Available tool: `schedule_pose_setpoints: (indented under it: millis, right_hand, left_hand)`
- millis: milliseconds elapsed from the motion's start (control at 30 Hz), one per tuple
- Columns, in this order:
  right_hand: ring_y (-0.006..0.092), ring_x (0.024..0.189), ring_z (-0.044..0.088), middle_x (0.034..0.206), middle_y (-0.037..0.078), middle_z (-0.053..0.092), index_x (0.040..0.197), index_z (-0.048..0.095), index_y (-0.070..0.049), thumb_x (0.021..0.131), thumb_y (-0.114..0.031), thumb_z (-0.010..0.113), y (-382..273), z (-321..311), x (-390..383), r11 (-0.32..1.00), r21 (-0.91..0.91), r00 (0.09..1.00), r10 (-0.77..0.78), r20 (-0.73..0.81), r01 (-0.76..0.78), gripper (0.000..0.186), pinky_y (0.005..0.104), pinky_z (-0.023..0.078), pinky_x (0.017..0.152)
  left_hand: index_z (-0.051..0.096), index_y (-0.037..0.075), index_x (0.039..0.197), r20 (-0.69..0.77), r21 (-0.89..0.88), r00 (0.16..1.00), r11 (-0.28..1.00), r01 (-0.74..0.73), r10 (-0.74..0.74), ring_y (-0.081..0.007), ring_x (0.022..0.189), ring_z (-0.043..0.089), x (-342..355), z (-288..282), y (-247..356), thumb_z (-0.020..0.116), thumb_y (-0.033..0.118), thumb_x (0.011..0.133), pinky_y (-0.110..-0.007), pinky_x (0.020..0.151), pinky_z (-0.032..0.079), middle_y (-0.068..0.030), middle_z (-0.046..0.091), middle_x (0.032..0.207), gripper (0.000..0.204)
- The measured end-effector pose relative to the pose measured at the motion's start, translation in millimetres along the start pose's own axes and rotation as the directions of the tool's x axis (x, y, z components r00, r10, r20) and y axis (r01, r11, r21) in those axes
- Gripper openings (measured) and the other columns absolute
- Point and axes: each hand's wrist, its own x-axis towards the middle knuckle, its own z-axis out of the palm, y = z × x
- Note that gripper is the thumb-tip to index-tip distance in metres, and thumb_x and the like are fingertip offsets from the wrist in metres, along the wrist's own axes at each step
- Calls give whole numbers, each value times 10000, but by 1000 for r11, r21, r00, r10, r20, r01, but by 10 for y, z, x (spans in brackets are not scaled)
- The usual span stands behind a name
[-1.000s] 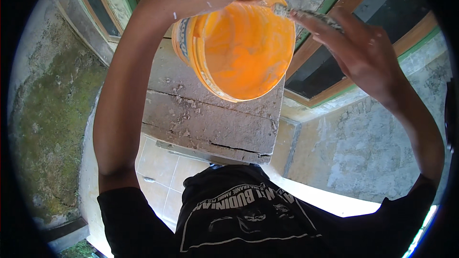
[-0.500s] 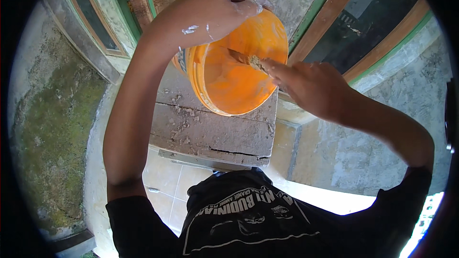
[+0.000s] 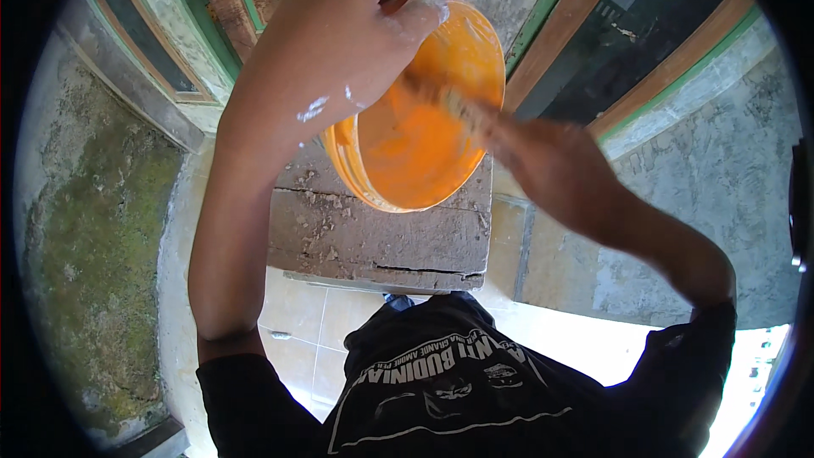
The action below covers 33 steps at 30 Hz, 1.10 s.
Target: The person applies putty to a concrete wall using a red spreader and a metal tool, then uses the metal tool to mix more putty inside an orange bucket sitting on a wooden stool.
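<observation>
My left hand (image 3: pixel 373 30), flecked with white, grips the top rim of an orange plastic bucket (image 3: pixel 420 165), which is tilted with its mouth toward me on a worn, cracked slab (image 3: pixel 373 246) strewn with crumbs. My right hand (image 3: pixel 551 170) is closed on a crusted hand tool (image 3: pixel 458 110), perhaps a scraper, that reaches into the bucket. The tool is smeared by motion, and its far end is hard to make out. Orange and pale residue coats the bucket's inside.
Wood-framed windows (image 3: pixel 644 51) and green-trimmed door frames (image 3: pixel 237 0) stand beyond the bucket. A mossy grey surface (image 3: pixel 102 271) lies at the left, a rough cement surface (image 3: pixel 704 229) at the right. Pale tiles (image 3: pixel 322 348) show below the slab.
Since one second ago my right hand has come down and left, carrying the tool from the bucket's upper rim into its inside. The bucket and my left hand have shifted slightly in view.
</observation>
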Motion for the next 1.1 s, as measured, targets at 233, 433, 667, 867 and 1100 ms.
schedule_pose_setpoints:
  millis: [233,433,667,867,1100]
  right_hand:
    - [222,628,651,936,210,652,1324,440,-14,940,-187,517,78,-68,-93,999,46,999,-9,51,7,428,328,547,553]
    - [236,658,644,886,173,651,1337,444,-34,959,-244,498,61,-94,-178,990,141,996,-32,83,20,436,340,538,595]
    - [144,618,624,823,104,639,1333,462,-74,910,-208,563,156,-210,-193,988,31,968,-153,197,150,455,285,530,510]
    - [151,552,603,785,81,612,1351,432,-99,900,-247,565,405,-173,-260,965,-172,980,-200,-7,196,492,298,500,456]
    - [229,621,623,818,119,612,1322,461,-89,897,-214,575,562,-175,-319,995,-25,980,-100,-171,98,458,351,527,534]
  left_hand:
    - [636,16,1124,-22,-34,997,997,68,-68,-167,922,645,-20,23,53,502,83,918,-273,865,475,-113,687,1031,255]
    - [637,11,1120,-37,-53,991,991,125,-127,-155,919,641,-28,28,101,503,77,919,-267,853,474,-118,688,1021,251]
    - [637,19,1127,-28,-20,978,978,207,-208,-159,923,630,26,-3,104,494,84,919,-279,860,470,-122,683,1011,260]
    - [627,36,1161,119,16,991,998,62,-63,-164,931,629,250,43,21,510,118,918,-269,857,468,-113,678,1040,281]
    - [608,33,1193,171,38,980,994,101,-106,-133,924,615,221,-50,165,534,39,906,-257,845,476,-94,678,1051,296]
